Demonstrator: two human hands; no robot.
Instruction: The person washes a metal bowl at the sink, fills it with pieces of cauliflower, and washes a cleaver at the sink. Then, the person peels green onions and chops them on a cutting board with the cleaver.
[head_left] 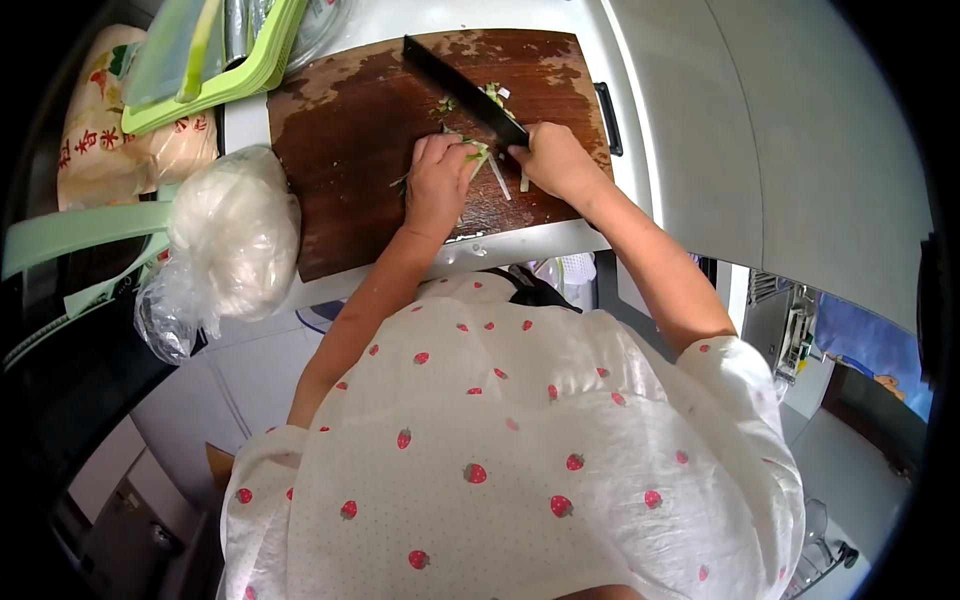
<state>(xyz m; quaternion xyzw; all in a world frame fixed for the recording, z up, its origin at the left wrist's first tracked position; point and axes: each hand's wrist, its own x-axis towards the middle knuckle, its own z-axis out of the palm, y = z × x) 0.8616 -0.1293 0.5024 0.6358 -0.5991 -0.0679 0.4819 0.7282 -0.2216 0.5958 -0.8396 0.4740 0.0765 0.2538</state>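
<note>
My right hand (pixel 560 162) is wrapped round the handle of a kitchen knife (pixel 455 82). Its dark blade slants up and to the left over a wet brown wooden cutting board (pixel 350 150). Just left of the handle, my left hand (pixel 438 185) presses its curled fingers on pale green vegetable strips (pixel 481 157); its fingers partly hide them. Small chopped green and white bits (pixel 494 94) lie on the board beyond the blade. A thin white strip (pixel 500 180) rests between the two hands.
To the left sits a knotted clear plastic bag (pixel 235 235) with something white inside. Behind it are a printed rice bag (pixel 95 140) and green plastic baskets (pixel 255 85). A black board handle (pixel 608 118) is at the right, beside a pale cabinet or wall surface (pixel 700 130).
</note>
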